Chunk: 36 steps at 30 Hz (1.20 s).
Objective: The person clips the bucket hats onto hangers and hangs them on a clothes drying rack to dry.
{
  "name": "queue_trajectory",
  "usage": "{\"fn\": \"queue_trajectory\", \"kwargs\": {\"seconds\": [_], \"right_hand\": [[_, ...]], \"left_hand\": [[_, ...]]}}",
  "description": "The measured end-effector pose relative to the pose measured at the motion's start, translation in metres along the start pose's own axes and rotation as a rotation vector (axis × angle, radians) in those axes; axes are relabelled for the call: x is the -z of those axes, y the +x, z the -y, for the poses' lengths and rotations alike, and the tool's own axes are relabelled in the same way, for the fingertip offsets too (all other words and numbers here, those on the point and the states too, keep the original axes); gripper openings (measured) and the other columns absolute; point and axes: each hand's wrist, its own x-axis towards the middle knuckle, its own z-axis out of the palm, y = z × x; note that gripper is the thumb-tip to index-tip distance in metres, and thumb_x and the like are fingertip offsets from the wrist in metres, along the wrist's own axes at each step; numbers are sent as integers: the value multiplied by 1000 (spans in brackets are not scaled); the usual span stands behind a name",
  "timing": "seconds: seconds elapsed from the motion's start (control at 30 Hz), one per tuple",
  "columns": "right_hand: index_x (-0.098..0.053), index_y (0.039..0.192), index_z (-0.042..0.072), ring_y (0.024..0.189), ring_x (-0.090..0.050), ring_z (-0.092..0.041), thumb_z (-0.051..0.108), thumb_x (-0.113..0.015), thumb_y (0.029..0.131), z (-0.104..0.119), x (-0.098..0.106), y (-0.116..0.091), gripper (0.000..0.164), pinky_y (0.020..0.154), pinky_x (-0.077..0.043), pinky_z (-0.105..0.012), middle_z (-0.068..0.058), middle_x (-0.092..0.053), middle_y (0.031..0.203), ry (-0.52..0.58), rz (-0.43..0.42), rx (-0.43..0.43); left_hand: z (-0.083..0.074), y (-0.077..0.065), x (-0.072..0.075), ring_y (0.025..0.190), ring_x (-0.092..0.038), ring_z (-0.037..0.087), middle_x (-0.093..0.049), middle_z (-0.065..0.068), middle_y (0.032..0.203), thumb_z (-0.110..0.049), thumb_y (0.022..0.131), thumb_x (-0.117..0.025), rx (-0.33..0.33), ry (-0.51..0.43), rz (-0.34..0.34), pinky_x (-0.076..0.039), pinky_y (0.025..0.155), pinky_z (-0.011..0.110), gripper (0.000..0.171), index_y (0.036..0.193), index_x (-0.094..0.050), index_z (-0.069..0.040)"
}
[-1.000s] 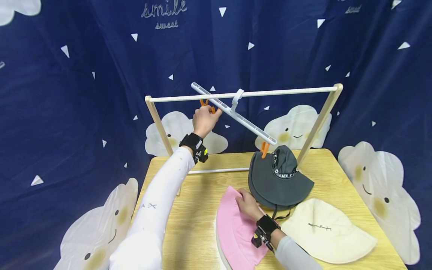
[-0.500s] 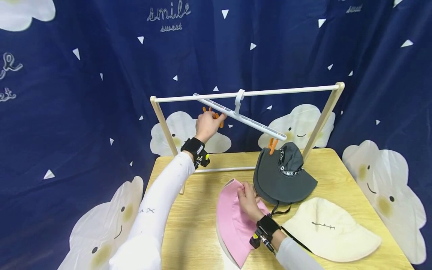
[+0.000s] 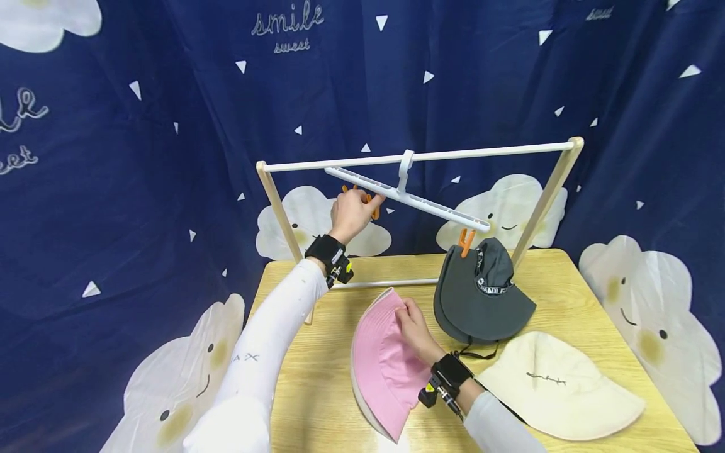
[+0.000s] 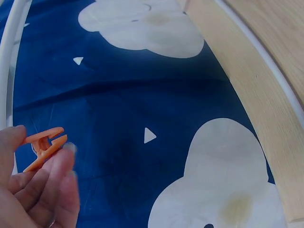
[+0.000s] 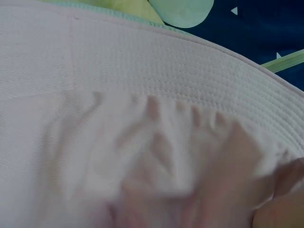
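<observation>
My left hand [image 3: 351, 215] is raised at the left half of a white hanger [image 3: 419, 201], which hooks over a rack's bar. In the left wrist view, its thumb and fingers pinch the handles of an orange clip [image 4: 45, 148], and the tips of the clip stand apart. My right hand [image 3: 418, 333] grips a pink bucket hat [image 3: 385, 358] near its crown, and the hat's brim faces left. Pink cloth [image 5: 142, 61] fills most of the right wrist view. A dark grey hat [image 3: 481, 302] hangs from another orange clip [image 3: 466, 242] at the hanger's right end.
A cream bucket hat [image 3: 557, 390] lies at the right of the wooden table [image 3: 317, 402]. The rack has a white top bar [image 3: 481, 153], wooden side posts [image 3: 546, 201] and a lower bar [image 3: 391, 283]. A blue curtain [image 3: 170, 82] hangs behind.
The pink hat has come up and left in my right hand. My left hand has lowered slightly with the hanger's left end, while the right end has swung up and right with the grey hat.
</observation>
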Motion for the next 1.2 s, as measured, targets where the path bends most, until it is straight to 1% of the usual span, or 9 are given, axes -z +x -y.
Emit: {"fn": "queue_trajectory", "kwargs": {"seconds": [0.1,0.23,0.47,0.67,0.8,0.93,1.0,1.1,1.2], "right_hand": [[-56,110,-13,90,-53,-16,-6,-43,102,5,0,7,17,80,-43,-24,-16,-59,96,48,17,-18],[-58,110,-11,85,-54,-11,-5,-43,102,13,2,15,17,76,-44,-22,-6,-59,92,95,30,-39],[-58,113,-12,85,-54,-10,-2,-44,101,31,7,30,21,78,-43,-22,-3,-59,92,117,67,-1],[-60,116,-10,86,-54,-10,-2,-45,100,48,17,48,23,78,-43,-22,-1,-58,94,123,75,1],[-65,105,-7,83,-51,-11,0,-50,97,60,22,59,19,71,-40,-21,3,-56,87,99,41,17],[-68,94,-7,83,-50,-10,1,-53,95,69,24,67,17,69,-36,-21,6,-57,83,65,17,56],[-68,92,-8,82,-49,-10,0,-54,95,74,24,71,17,69,-35,-22,7,-58,81,54,35,89],[-70,93,-11,83,-51,-9,-2,-56,95,79,24,79,17,73,-36,-22,9,-62,81,45,69,146],[-72,99,-12,87,-54,-8,-2,-57,96,83,26,87,19,78,-40,-22,11,-67,85,45,112,165]], "left_hand": [[1,0,1,58,-58,23,-50,-4,55,-57,97,-67,-19,31,0,-38,53,36,55,60,-56,-16],[1,-1,3,58,-59,24,-55,-3,57,-57,97,-66,-43,70,7,-41,52,38,54,60,-59,-18],[-2,-3,4,63,-63,28,-61,1,63,-57,99,-63,-89,114,11,-46,57,42,53,64,-60,-19],[1,-8,1,59,-63,30,-60,3,60,-52,101,-63,-149,127,-56,-44,53,44,54,62,-55,-16],[3,-13,-3,61,-65,31,-63,3,61,-50,102,-63,-175,120,-96,-44,53,45,53,61,-58,-16],[3,-17,-6,65,-69,31,-67,2,63,-45,104,-61,-221,96,-104,-46,53,45,49,64,-64,-17],[2,-19,-6,64,-69,31,-67,1,63,-42,105,-61,-241,85,-107,-46,53,45,47,66,-66,-17],[0,-22,-8,64,-69,30,-66,1,63,-37,105,-61,-254,86,-112,-47,53,45,43,67,-65,-16],[-3,-24,-9,66,-69,31,-66,1,64,-36,105,-60,-255,91,-105,-49,54,46,42,68,-65,-17]]}}
